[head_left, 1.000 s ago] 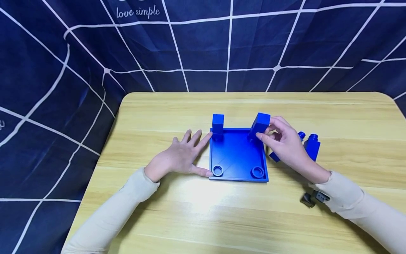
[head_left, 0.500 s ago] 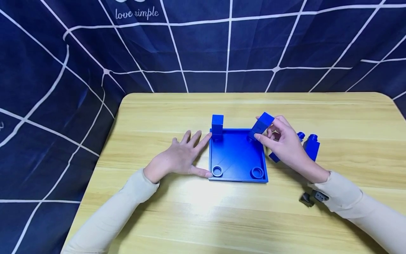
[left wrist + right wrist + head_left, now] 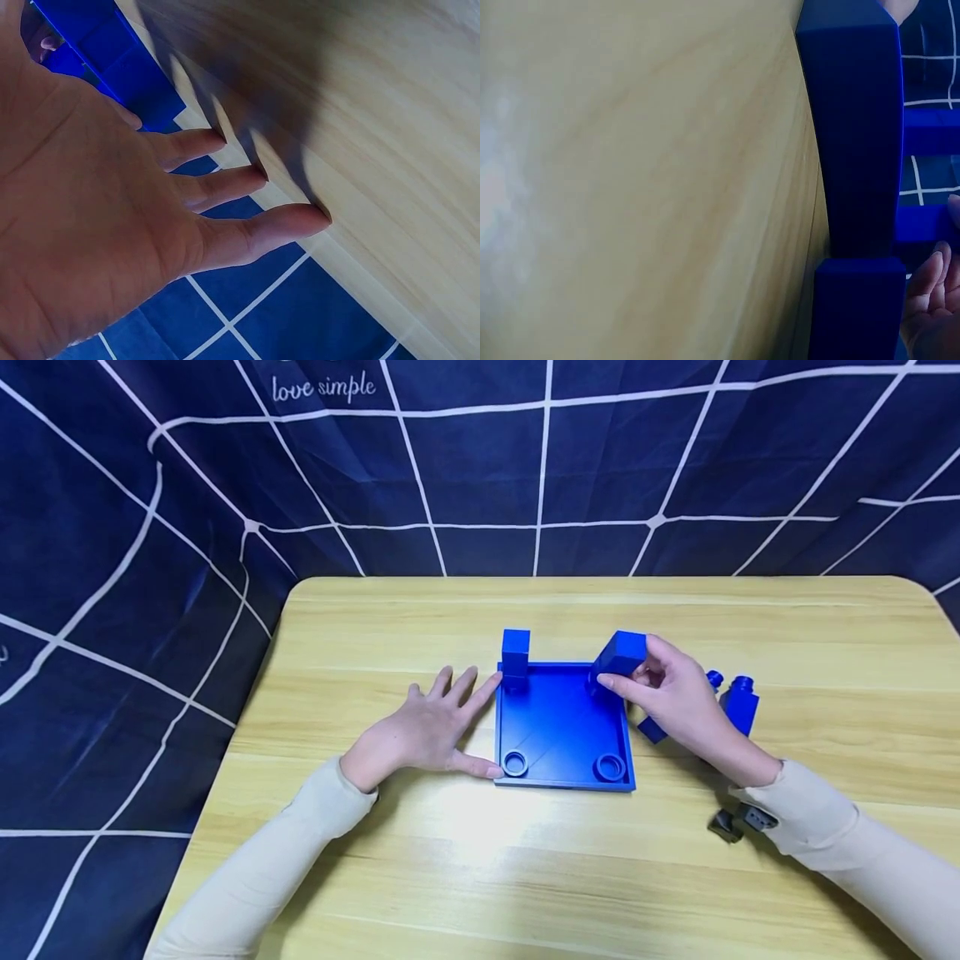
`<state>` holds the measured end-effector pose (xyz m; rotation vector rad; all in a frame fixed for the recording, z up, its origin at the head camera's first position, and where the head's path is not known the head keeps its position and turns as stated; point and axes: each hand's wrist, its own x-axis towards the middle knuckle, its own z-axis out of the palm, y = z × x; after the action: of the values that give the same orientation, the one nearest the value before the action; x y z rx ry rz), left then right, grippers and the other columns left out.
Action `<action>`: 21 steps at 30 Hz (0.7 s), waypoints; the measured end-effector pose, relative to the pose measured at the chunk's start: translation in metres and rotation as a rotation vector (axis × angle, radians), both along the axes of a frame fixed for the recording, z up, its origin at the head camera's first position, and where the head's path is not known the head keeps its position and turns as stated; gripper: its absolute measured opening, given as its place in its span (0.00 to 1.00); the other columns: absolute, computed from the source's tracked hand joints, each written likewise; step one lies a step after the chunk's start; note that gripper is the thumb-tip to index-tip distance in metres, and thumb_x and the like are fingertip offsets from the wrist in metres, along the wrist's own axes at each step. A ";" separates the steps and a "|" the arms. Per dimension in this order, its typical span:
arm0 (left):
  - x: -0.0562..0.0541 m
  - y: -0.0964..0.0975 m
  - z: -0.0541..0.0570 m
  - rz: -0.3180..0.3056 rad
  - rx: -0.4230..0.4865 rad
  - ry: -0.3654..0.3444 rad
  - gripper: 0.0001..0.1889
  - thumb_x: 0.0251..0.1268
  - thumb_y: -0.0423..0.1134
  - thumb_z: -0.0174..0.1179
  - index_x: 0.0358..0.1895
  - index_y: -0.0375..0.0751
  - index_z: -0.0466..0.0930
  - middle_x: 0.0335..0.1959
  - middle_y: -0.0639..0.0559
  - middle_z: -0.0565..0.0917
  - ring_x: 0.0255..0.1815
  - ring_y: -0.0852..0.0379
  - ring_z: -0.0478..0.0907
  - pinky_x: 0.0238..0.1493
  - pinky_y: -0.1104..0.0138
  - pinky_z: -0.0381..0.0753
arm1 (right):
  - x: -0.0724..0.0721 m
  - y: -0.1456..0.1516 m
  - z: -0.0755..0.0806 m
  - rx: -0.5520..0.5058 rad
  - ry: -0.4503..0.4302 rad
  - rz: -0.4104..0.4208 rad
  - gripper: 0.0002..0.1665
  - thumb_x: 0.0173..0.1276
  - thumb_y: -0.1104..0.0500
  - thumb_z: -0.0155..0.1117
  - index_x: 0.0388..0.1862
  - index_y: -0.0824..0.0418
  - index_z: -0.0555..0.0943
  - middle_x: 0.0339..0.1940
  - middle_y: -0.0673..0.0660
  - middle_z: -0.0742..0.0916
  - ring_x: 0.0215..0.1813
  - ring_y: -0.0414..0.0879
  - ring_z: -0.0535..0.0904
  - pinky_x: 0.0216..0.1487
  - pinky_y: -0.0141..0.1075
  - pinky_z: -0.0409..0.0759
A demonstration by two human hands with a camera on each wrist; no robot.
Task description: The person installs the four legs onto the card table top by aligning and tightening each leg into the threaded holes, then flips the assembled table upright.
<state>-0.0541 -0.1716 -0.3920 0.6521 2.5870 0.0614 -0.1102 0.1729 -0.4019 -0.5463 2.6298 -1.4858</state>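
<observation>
The right hand (image 3: 678,702) is pinching a tilted blue block (image 3: 617,658) over the blue tray's (image 3: 558,727) corner while the left hand (image 3: 427,731), fingers spread, is resting beside it.

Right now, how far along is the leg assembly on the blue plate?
Done: one blue block stands upright at the far left corner of the blue plate. In hand: the right hand grips a second block, tilted at the far right corner, apparently not seated. The left hand rests flat against the plate's left edge. Left: both near sockets are empty; two blocks lie on the table.
</observation>
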 end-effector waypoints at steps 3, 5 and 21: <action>0.000 0.000 0.000 -0.003 -0.002 0.007 0.70 0.60 0.88 0.54 0.91 0.56 0.24 0.91 0.36 0.42 0.86 0.23 0.44 0.69 0.21 0.62 | 0.000 0.000 0.001 0.000 0.007 -0.001 0.14 0.75 0.57 0.78 0.46 0.59 0.81 0.34 0.57 0.79 0.32 0.50 0.76 0.30 0.32 0.71; 0.000 0.000 -0.001 -0.003 0.000 0.010 0.70 0.60 0.88 0.54 0.91 0.56 0.24 0.91 0.35 0.42 0.86 0.23 0.44 0.69 0.21 0.62 | 0.000 -0.001 0.002 -0.007 0.008 -0.002 0.12 0.76 0.57 0.78 0.47 0.60 0.82 0.41 0.56 0.79 0.37 0.50 0.77 0.33 0.30 0.74; 0.000 0.000 -0.003 0.000 0.012 0.007 0.69 0.61 0.88 0.53 0.91 0.56 0.24 0.91 0.36 0.42 0.87 0.23 0.43 0.69 0.21 0.61 | 0.005 0.001 0.001 -0.056 0.028 0.000 0.17 0.79 0.65 0.70 0.63 0.62 0.82 0.48 0.56 0.79 0.43 0.48 0.77 0.42 0.25 0.77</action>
<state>-0.0545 -0.1720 -0.3948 0.6583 2.5949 0.0745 -0.1048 0.1739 -0.4006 -0.5761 2.6156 -1.5668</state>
